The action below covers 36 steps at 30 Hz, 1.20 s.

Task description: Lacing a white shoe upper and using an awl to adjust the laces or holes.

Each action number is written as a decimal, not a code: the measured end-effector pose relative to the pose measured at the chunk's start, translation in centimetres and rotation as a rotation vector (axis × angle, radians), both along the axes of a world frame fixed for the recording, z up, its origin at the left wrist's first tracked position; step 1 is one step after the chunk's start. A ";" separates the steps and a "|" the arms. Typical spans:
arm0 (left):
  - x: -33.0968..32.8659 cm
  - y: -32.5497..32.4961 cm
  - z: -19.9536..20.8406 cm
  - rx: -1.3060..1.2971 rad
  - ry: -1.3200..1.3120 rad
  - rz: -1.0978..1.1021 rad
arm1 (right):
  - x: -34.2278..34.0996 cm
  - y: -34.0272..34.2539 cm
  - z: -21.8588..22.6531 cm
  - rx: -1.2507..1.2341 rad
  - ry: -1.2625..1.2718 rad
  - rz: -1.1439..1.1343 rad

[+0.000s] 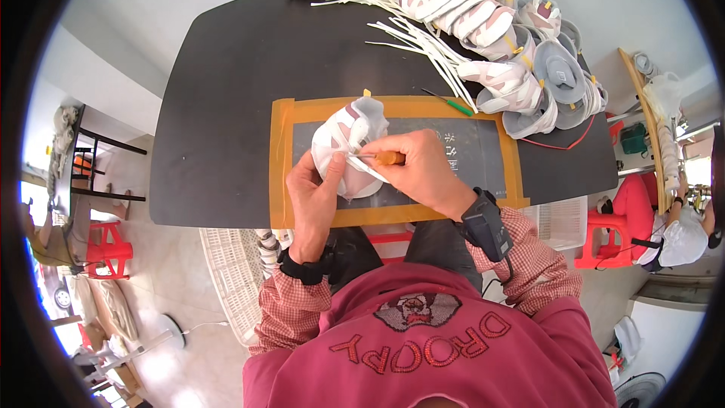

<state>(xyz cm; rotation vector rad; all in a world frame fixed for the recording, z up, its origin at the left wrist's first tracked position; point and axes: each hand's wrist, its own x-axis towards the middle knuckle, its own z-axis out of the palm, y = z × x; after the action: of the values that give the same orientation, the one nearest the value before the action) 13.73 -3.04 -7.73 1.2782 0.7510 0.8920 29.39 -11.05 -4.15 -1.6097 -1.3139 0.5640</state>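
A white and mauve shoe upper [349, 132] with a grey lining and a small yellow tab stands at the middle of the mat. My left hand [316, 189] grips its near left side, thumb pressed on the front. In my right hand [427, 170] is a hand tool with an orange handle [390, 158], its thin metal shaft meeting the upper at the lacing area. A white lace end [368, 169] hangs between the upper and my right fingers. The tool's tip is hidden at the upper.
Taped to the dark table [226, 91] is a mat with an orange border [281, 174]. White laces [423, 41], stacked shoe uppers [468, 19] and a green-handled tool [458, 107] lie beyond it. White plastic baskets [226, 272] stand below. People sit on red stools [110, 249] at both sides.
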 end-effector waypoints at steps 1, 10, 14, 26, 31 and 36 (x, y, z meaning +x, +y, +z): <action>0.0 0.0 -0.1 0.037 0.008 0.002 | -0.1 -0.1 -0.1 -0.025 -0.100 0.013; -0.2 0.3 0.3 -0.071 0.020 -0.075 | -1.3 -0.1 -0.5 -0.028 -0.095 -0.117; -0.1 -0.1 1.2 -0.128 0.007 -0.076 | -0.4 0.6 -1.3 -0.012 0.175 -0.013; -0.6 0.7 0.5 -0.026 0.122 -0.096 | -0.9 0.0 -1.3 -0.005 0.191 -0.051; -0.5 0.6 1.0 -0.019 0.128 -0.164 | 0.2 0.4 -0.8 -0.054 0.226 0.074; -0.1 0.3 1.1 -0.051 0.104 -0.109 | 0.0 0.4 -0.3 -0.033 0.206 0.083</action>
<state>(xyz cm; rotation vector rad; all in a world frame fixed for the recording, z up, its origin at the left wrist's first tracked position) 13.62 -2.72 -6.67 1.3153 0.7734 0.7182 29.41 -10.62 -4.43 -1.4858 -1.2268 0.7846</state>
